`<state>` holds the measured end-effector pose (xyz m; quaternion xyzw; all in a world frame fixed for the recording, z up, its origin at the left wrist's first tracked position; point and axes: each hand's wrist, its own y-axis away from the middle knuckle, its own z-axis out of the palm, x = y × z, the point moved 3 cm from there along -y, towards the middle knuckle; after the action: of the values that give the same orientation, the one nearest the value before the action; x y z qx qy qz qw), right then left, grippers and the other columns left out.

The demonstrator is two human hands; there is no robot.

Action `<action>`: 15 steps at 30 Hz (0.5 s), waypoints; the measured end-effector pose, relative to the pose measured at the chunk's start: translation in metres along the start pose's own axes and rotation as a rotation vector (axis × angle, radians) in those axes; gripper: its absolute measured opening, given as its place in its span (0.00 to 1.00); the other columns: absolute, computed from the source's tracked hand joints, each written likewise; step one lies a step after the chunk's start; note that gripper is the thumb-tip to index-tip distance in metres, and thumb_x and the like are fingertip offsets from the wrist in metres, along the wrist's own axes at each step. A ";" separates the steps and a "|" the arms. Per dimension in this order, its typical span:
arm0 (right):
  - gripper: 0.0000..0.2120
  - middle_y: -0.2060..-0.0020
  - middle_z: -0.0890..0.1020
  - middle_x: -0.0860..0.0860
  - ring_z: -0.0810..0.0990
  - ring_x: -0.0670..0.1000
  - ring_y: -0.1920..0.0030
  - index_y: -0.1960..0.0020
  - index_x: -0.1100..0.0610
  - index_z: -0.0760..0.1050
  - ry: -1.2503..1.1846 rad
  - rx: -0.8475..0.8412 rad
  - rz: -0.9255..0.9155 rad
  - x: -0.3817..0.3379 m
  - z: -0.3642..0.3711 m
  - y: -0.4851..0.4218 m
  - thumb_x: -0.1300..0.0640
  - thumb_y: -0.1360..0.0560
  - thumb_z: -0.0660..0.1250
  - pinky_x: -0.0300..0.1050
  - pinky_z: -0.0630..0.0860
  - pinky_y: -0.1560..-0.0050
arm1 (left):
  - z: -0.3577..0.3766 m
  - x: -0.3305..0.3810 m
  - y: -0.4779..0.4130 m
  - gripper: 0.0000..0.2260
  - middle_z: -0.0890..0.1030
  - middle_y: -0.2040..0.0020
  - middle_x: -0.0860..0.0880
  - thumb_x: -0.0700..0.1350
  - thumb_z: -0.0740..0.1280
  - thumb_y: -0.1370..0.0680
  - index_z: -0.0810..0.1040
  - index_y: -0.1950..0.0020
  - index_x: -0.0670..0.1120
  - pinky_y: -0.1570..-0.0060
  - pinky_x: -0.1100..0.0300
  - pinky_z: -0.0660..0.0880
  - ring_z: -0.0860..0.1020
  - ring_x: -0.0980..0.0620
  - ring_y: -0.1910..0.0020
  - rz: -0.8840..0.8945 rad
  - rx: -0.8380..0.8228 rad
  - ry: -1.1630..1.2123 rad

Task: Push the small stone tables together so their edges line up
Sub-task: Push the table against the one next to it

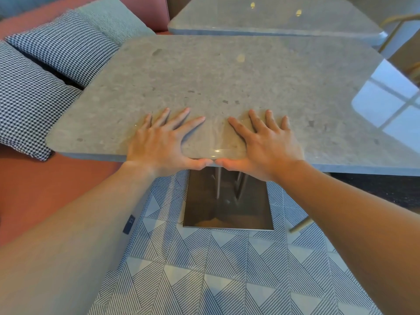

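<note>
The near stone worktop (227, 76) is pressed at its 6 o'clock edge by the left hand (159, 144) and right hand (269, 146), each grip released with fingers spread flat and thumbs laid along the rim, forearms outstretched, while the second stone worktop (272, 19) is seen at 12 o'clock.

Far table (272, 21) behind near table (227, 76)

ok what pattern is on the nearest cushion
Black-and-white houndstooth on the cushion, clearest in the head view.
</note>
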<state>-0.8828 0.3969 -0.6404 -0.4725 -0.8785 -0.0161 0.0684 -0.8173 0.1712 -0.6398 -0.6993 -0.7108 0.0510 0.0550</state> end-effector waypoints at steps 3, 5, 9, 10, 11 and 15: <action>0.60 0.14 0.53 0.56 0.53 0.68 0.16 0.15 0.39 0.41 0.002 0.002 0.005 -0.003 0.000 -0.005 0.11 0.41 0.27 0.74 0.54 0.21 | -0.001 -0.005 -0.003 0.58 0.52 0.12 0.59 0.90 0.35 0.45 0.47 0.17 0.72 0.16 0.38 0.52 0.54 0.43 0.13 0.002 0.008 0.001; 0.60 0.14 0.53 0.56 0.53 0.68 0.16 0.15 0.39 0.41 0.005 0.007 0.009 -0.004 0.000 -0.007 0.11 0.41 0.28 0.74 0.54 0.21 | -0.001 -0.008 -0.005 0.57 0.52 0.13 0.59 0.90 0.35 0.45 0.47 0.17 0.71 0.16 0.38 0.51 0.54 0.44 0.13 0.004 0.007 0.004; 0.60 0.14 0.54 0.56 0.53 0.68 0.16 0.15 0.39 0.41 0.008 0.009 0.018 -0.007 0.001 -0.011 0.11 0.41 0.27 0.74 0.54 0.21 | -0.001 -0.012 -0.008 0.57 0.53 0.13 0.59 0.90 0.36 0.44 0.48 0.17 0.71 0.17 0.38 0.51 0.54 0.44 0.13 0.016 0.014 0.005; 0.60 0.14 0.54 0.56 0.53 0.68 0.16 0.15 0.39 0.41 0.008 0.009 0.021 -0.007 0.001 -0.012 0.11 0.41 0.28 0.74 0.54 0.21 | -0.001 -0.013 -0.009 0.57 0.53 0.13 0.59 0.90 0.37 0.44 0.48 0.17 0.71 0.17 0.38 0.52 0.54 0.44 0.13 0.018 0.016 0.006; 0.60 0.14 0.54 0.56 0.53 0.68 0.16 0.15 0.39 0.41 0.008 0.010 0.023 -0.008 0.001 -0.013 0.11 0.41 0.27 0.74 0.54 0.21 | -0.001 -0.014 -0.010 0.56 0.53 0.13 0.59 0.90 0.37 0.44 0.48 0.17 0.71 0.17 0.38 0.52 0.54 0.44 0.13 0.017 0.019 0.007; 0.60 0.14 0.53 0.56 0.53 0.68 0.16 0.15 0.39 0.41 0.001 0.004 0.028 -0.010 0.000 -0.016 0.10 0.41 0.28 0.75 0.54 0.21 | 0.000 -0.017 -0.013 0.56 0.53 0.13 0.59 0.90 0.37 0.44 0.48 0.17 0.71 0.17 0.38 0.52 0.55 0.44 0.13 0.026 0.023 0.007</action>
<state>-0.8905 0.3803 -0.6416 -0.4848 -0.8717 -0.0135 0.0699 -0.8295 0.1539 -0.6380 -0.7079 -0.7010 0.0573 0.0649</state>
